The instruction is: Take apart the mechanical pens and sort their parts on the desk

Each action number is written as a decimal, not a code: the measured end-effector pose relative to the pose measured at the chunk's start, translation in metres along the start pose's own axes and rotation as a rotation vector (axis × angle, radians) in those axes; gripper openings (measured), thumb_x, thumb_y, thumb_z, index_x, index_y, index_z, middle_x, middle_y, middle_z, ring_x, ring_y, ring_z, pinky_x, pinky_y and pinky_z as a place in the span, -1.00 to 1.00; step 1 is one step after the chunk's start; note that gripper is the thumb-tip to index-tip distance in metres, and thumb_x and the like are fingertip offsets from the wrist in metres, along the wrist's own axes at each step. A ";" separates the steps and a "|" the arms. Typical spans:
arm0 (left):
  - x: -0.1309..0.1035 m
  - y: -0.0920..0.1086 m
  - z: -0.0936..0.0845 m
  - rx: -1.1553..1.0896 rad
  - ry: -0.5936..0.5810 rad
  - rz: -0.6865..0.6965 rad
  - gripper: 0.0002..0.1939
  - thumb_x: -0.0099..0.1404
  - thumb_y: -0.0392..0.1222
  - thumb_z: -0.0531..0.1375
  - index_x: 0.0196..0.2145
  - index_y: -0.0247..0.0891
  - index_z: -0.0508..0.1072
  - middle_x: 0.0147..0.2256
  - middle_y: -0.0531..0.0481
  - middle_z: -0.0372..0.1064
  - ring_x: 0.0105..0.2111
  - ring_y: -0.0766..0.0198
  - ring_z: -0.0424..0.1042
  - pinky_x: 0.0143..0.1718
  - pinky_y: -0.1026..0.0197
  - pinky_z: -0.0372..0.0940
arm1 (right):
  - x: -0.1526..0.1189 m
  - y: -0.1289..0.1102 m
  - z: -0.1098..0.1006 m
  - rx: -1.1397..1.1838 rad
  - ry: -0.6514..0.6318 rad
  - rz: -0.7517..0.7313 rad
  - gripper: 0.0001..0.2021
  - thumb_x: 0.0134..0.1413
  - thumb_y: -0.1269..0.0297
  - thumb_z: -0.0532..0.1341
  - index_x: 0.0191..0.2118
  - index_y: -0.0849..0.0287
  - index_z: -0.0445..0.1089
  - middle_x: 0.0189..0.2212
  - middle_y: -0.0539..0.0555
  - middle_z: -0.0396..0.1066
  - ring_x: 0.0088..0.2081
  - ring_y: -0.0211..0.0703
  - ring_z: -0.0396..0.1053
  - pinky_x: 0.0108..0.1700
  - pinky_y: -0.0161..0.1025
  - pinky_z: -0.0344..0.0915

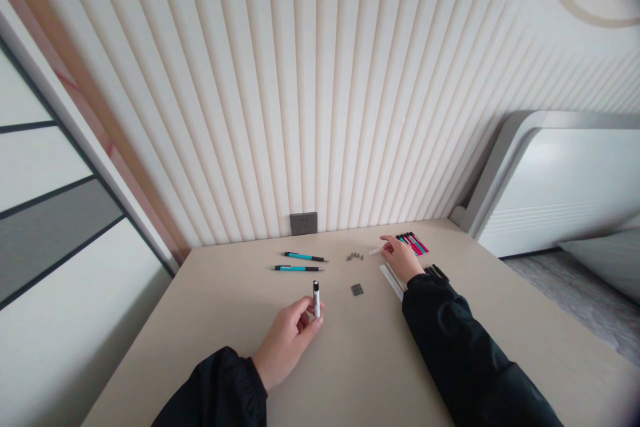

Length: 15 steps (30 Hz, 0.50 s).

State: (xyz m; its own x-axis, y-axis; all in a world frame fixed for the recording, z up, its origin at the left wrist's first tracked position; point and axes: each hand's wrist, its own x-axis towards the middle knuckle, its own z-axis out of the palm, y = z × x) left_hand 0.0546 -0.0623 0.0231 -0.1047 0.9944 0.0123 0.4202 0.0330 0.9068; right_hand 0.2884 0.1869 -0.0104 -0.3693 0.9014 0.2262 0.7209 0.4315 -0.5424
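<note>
White, slim pen-like tube point(317, 304) with a dark upper end: one, near the middle of the bench point(215, 320), standing nearly upright in the left hand point(289, 340), thumb and fingers closed on its lower part. Handling, by estimate: light, stiff, probably smooth enough to slip; best taken around the middle of the barrel, with light pressure

Right hand point(403, 260): reaching low over the far right of the bench, fingertips at a small white piece point(375, 251); whether the fingers are clamped on it, cannot be told

Blue-and-black pens: two, the farther pen point(305, 257) and the nearer pen point(300, 269), lying roughly parallel beyond the left hand

Small grey pointed parts point(355, 256): a loose group, left of the white piece

Dark square item point(357, 289): one, flat, between the hands

White strips point(391, 280): beside the right wrist

Red-and-blue slender pieces point(414, 243): a row, just beyond the right hand

Black slender pieces point(438, 273): partly hidden by the right sleeve
</note>
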 end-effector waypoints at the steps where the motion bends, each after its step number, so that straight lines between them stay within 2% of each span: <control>1: 0.000 0.000 0.000 0.001 -0.001 0.002 -0.71 0.24 -0.03 0.15 -0.19 -0.27 0.45 -0.40 0.02 0.36 -0.46 0.31 0.24 -0.40 0.30 0.17 | 0.000 -0.001 0.001 0.002 0.001 -0.005 -0.62 0.01 0.47 0.11 0.00 0.20 0.38 -0.36 0.05 0.47 -0.28 -0.19 0.41 -0.16 -0.28 0.26; 5: 0.000 0.001 -0.001 0.027 -0.014 0.014 -0.73 0.26 -0.05 0.14 -0.20 -0.27 0.45 -0.40 0.03 0.35 -0.46 0.31 0.23 -0.40 0.30 0.17 | -0.001 -0.003 0.003 0.008 0.019 -0.022 -0.59 0.00 0.49 0.10 0.02 0.21 0.36 -0.36 0.05 0.47 -0.29 -0.20 0.41 -0.16 -0.28 0.27; 9: 0.000 0.001 -0.002 0.039 -0.029 0.009 -0.72 0.26 -0.04 0.14 -0.19 -0.28 0.46 -0.40 0.03 0.35 -0.46 0.31 0.22 -0.40 0.30 0.17 | -0.007 -0.012 -0.009 0.003 0.058 -0.041 -0.55 0.02 0.48 0.10 0.08 0.23 0.30 -0.26 0.10 0.46 -0.27 -0.19 0.40 -0.13 -0.24 0.28; 11: 0.000 0.000 -0.001 0.030 -0.019 0.005 -0.71 0.25 -0.03 0.15 -0.18 -0.28 0.46 -0.41 0.03 0.36 -0.46 0.31 0.23 -0.41 0.30 0.17 | -0.017 -0.028 -0.015 0.016 0.141 -0.072 -0.61 0.07 0.44 0.09 0.05 0.23 0.33 -0.23 0.13 0.46 -0.23 -0.15 0.40 -0.10 -0.19 0.27; 13: 0.000 -0.001 -0.001 0.016 -0.006 0.009 -0.70 0.24 -0.03 0.16 -0.19 -0.28 0.47 -0.42 0.03 0.36 -0.47 0.31 0.23 -0.42 0.30 0.17 | -0.034 -0.054 -0.018 0.094 0.264 -0.150 -0.72 0.13 0.37 0.07 -0.06 0.21 0.40 -0.24 0.14 0.47 -0.20 -0.12 0.40 -0.08 -0.17 0.28; 14: 0.000 -0.002 0.000 0.010 -0.002 0.018 -0.71 0.24 -0.03 0.17 -0.20 -0.29 0.48 -0.43 0.03 0.36 -0.47 0.31 0.24 -0.42 0.30 0.17 | -0.045 -0.070 -0.017 0.169 0.265 -0.203 -0.75 0.16 0.34 0.07 -0.11 0.19 0.42 -0.24 0.13 0.47 -0.21 -0.13 0.40 -0.10 -0.20 0.29; 15: 0.000 -0.002 0.000 0.007 0.001 0.031 -0.73 0.24 -0.04 0.17 -0.23 -0.29 0.48 -0.45 0.03 0.35 -0.48 0.30 0.25 -0.42 0.30 0.17 | -0.058 -0.086 -0.015 0.237 0.204 -0.264 -0.77 0.17 0.31 0.07 -0.15 0.17 0.44 -0.26 0.10 0.48 -0.23 -0.16 0.41 -0.13 -0.23 0.30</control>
State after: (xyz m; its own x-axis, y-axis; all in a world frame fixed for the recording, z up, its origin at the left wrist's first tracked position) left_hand 0.0539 -0.0622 0.0208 -0.0924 0.9949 0.0405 0.4295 0.0031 0.9031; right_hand 0.2567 0.0984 0.0357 -0.3824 0.7600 0.5255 0.4530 0.6499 -0.6103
